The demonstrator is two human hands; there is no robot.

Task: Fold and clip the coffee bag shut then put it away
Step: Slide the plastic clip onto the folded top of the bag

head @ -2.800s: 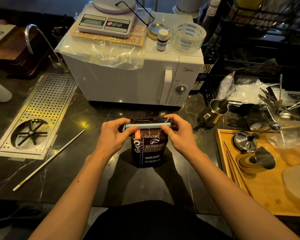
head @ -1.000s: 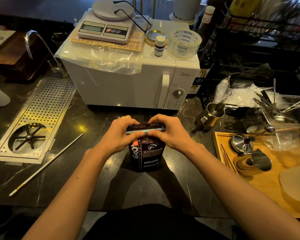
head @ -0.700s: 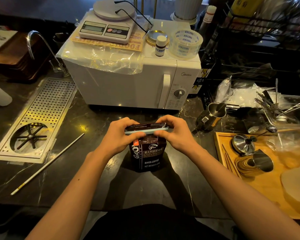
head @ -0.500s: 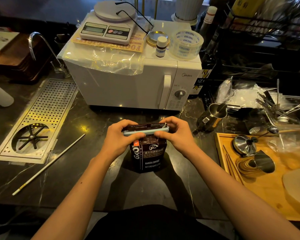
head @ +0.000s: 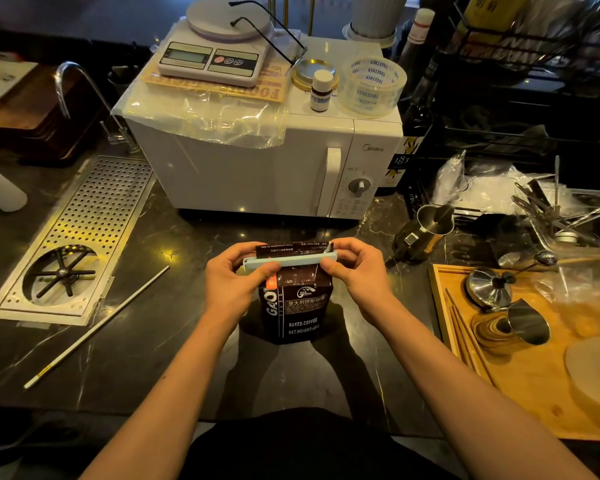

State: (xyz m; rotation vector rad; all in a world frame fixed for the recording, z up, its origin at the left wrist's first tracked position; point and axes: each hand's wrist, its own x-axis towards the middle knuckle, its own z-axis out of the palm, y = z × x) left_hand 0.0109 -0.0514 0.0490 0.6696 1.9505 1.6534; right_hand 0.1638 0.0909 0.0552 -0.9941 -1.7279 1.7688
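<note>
- Left grip (head: 231, 282): thumb and fingers pinch the left end of the pale blue clip (head: 290, 262); hand wraps the bag's upper left corner.
- Right grip (head: 355, 268): thumb under, fingers over the right end of the clip, closed on it.
- Clip lies level across the folded top of the coffee bag (head: 297, 306); a strip of the fold sticks up behind it.
- Can't tell whether the clip is fully snapped shut.
- Coffee bag stands upright on the dark marble bench (head: 146, 341), centre, in front of the white microwave (head: 257, 161), apart from it.
- Bag front faces camera, "BAKED.COFFEE" print readable.
- On the microwave: kitchen scale (head: 215, 55), small bottle (head: 321, 91), tape roll (head: 373, 86), plastic sheet.
- Left of the bag: perforated metal drain tray (head: 94, 230) set in the bench, thin white stick (head: 97, 327) lying diagonal near it.
- Right of the bag: steel milk pitcher (head: 426, 230), near the right hand, not touching.
- Far right: wooden tray (head: 534, 393) with steel lid and small steel cup on it.
</note>
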